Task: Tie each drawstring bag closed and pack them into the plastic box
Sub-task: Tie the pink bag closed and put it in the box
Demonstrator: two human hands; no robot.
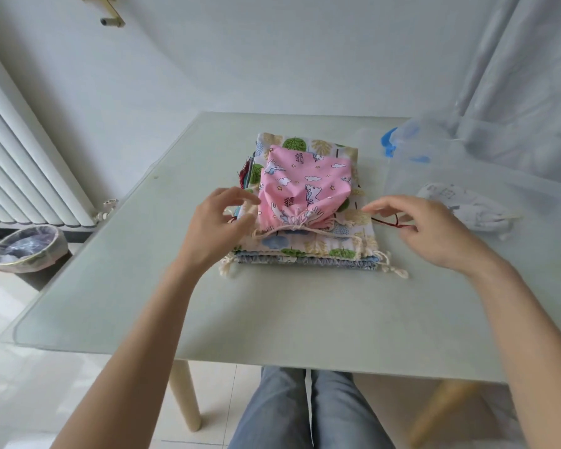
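Cinched pink cotton bag tops flat printed fabric stack.

- pink bag showing white unicorn/cloud print
- bag beneath showing green & tan tree print on white
- box showing clear w/ blue clips

Pink bag printed matt cloth; cord rough twine; box clear plastic; table smooth, glossy.

Near table lies open; bag stack blocks centre; plastic box, seemingly open-topped, crowds right.
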